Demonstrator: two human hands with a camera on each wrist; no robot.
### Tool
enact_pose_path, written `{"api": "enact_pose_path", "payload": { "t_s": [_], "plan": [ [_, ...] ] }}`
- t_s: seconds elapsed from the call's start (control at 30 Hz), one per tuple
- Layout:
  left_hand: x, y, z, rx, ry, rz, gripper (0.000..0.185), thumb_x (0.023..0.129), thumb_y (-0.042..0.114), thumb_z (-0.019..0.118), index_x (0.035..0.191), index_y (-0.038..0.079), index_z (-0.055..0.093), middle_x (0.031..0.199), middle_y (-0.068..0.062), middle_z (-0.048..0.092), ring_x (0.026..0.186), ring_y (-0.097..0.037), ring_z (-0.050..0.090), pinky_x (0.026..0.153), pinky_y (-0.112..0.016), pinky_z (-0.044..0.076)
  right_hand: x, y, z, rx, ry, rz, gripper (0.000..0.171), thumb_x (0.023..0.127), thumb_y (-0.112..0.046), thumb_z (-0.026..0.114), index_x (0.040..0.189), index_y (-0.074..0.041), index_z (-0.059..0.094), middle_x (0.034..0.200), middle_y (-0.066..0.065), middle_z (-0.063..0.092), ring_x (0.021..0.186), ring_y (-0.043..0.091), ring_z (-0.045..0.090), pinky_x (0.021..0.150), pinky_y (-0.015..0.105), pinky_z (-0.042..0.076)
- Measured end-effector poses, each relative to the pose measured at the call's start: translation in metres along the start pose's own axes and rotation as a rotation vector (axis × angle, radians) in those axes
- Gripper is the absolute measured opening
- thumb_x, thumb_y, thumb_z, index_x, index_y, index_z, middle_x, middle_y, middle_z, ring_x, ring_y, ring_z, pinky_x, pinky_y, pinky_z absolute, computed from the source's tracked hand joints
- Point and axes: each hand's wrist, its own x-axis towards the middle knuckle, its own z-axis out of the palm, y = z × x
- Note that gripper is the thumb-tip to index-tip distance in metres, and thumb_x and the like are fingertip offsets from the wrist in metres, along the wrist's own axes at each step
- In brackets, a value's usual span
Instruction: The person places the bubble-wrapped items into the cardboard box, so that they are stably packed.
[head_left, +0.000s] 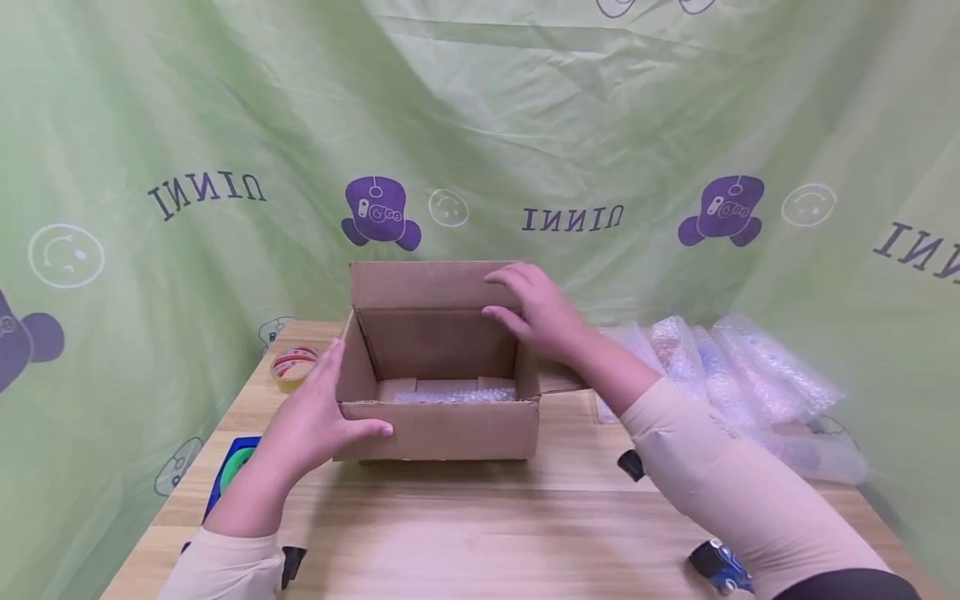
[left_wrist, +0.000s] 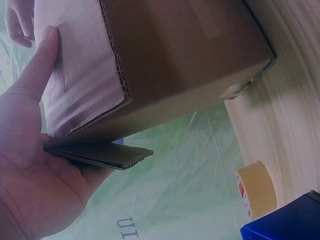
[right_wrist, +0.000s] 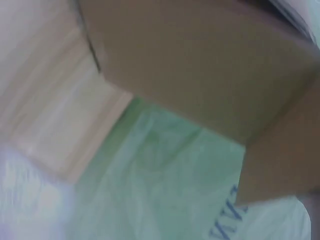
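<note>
An open cardboard box (head_left: pixel 450 435) stands on the table, its back flap upright and its front flap folded down outside. Inside, at the bottom, lies clear bubble wrap (head_left: pixel 480 395); what it covers I cannot tell. My left hand (head_left: pixel 315 417) grips the box's front left corner, thumb (left_wrist: pixel 42 62) on the front flap and fingers partly hidden behind the side flap (left_wrist: pixel 100 154). At the back right, my right hand (head_left: pixel 542 312) hovers by the back flap (head_left: pixel 427 285) with loosely bent fingers. Whether it touches the flap I cannot tell. The right wrist view is blurred.
Several bubble-wrapped items (head_left: pixel 772 375) lie at the right of the table (head_left: pixel 480 533). A roll of yellow tape (head_left: pixel 291 377) sits at the back left, near a blue and green object (head_left: pixel 232 467). A small dark blue object (head_left: pixel 720 567) lies at the front right.
</note>
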Motion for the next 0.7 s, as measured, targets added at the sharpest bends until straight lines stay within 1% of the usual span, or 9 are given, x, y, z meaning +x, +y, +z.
{"api": "enact_pose_path", "payload": {
  "t_s": [0.1, 0.2, 0.37, 0.47, 0.6, 0.7],
  "plan": [
    [0.000, -0.001, 0.000, 0.004, -0.005, -0.001, 0.144, 0.058, 0.077, 0.076, 0.158, 0.010, -0.003, 0.165, -0.015, 0.004, 0.145, -0.046, 0.024, 0.110, -0.064, 0.031, -0.006, 0.007, -0.019, -0.025, 0.018, -0.006, 0.049, 0.090, -0.027, 0.071, 0.130, -0.001, 0.057, 0.127, 0.015, 0.059, 0.123, 0.030, 0.051, 0.110, 0.044, 0.040],
    [0.000, -0.001, 0.000, 0.004, -0.007, -0.005, 0.144, 0.058, 0.078, 0.076, 0.158, 0.010, -0.003, 0.165, -0.014, 0.004, 0.145, -0.046, 0.024, 0.110, -0.064, 0.031, -0.014, 0.014, -0.041, -0.061, 0.001, 0.038, 0.052, 0.090, -0.027, 0.072, 0.132, -0.003, 0.055, 0.131, 0.015, 0.057, 0.126, 0.031, 0.049, 0.111, 0.047, 0.038],
    [-0.001, -0.002, 0.000, 0.009, -0.010, -0.011, 0.145, 0.057, 0.079, 0.075, 0.158, 0.009, -0.004, 0.165, -0.014, 0.003, 0.145, -0.046, 0.024, 0.110, -0.064, 0.031, -0.035, 0.031, -0.077, -0.128, -0.083, 0.158, 0.058, 0.091, -0.036, 0.069, 0.138, -0.008, 0.051, 0.139, 0.014, 0.051, 0.132, 0.033, 0.044, 0.113, 0.053, 0.036],
    [0.000, -0.002, 0.000, 0.012, -0.012, -0.010, 0.146, 0.057, 0.079, 0.075, 0.158, 0.010, -0.004, 0.165, -0.014, 0.003, 0.144, -0.046, 0.025, 0.110, -0.064, 0.032, -0.051, 0.045, -0.098, -0.173, -0.132, 0.218, 0.062, 0.091, -0.040, 0.069, 0.142, -0.010, 0.049, 0.142, 0.016, 0.047, 0.133, 0.037, 0.043, 0.111, 0.058, 0.036],
    [0.000, 0.000, -0.001, 0.015, -0.015, -0.004, 0.145, 0.058, 0.078, 0.076, 0.158, 0.010, -0.003, 0.165, -0.014, 0.004, 0.144, -0.046, 0.026, 0.109, -0.064, 0.032, -0.077, 0.061, -0.123, -0.216, -0.190, 0.291, 0.066, 0.089, -0.041, 0.071, 0.142, -0.010, 0.048, 0.144, 0.018, 0.046, 0.133, 0.041, 0.041, 0.108, 0.063, 0.034],
    [0.001, 0.000, -0.002, 0.015, -0.017, -0.003, 0.145, 0.058, 0.077, 0.077, 0.158, 0.009, -0.003, 0.165, -0.016, 0.005, 0.144, -0.046, 0.025, 0.110, -0.064, 0.032, -0.098, 0.069, -0.138, -0.230, -0.256, 0.342, 0.064, 0.088, -0.040, 0.072, 0.139, -0.006, 0.051, 0.140, 0.020, 0.049, 0.130, 0.042, 0.044, 0.107, 0.063, 0.035]
  ]
}}
